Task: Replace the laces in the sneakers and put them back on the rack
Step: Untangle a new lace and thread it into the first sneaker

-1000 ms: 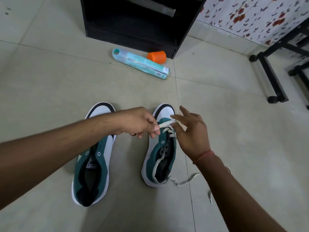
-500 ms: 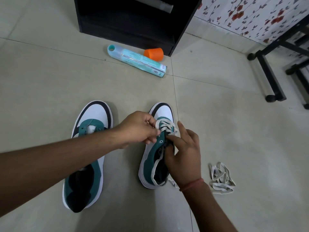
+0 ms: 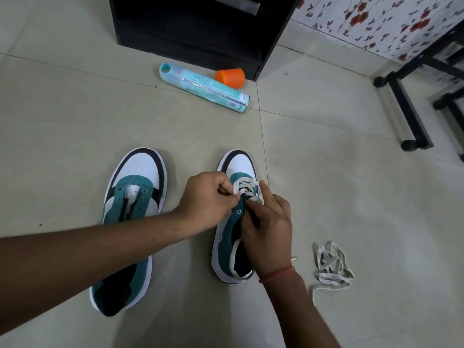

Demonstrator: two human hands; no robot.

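Floor tiles (image 3: pixel 62 126) lie bare along the left. Two sneakers stand side by side, toes toward the black rack (image 3: pixel 190 28): the left sneaker (image 3: pixel 135 197) unlaced, the right sneaker (image 3: pixel 236 237) part-laced. Left hand (image 3: pixel 208 202) pinches the white lace (image 3: pixel 247 187) in a narrow grip; right hand (image 3: pixel 268 232) curls onto the eyelets, pinching lace too. One loose lace (image 3: pixel 331 267) is heaped just right.

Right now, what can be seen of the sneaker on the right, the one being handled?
The right sneaker stands upright on the tiled floor, toe pointing away: white toe cap with black edging, teal upper, white sole, dark lining. A flat white lace crosses its front eyelets only; the eyelets nearer the heel look empty. The left hand pinches the lace; the right hand works at the tongue.
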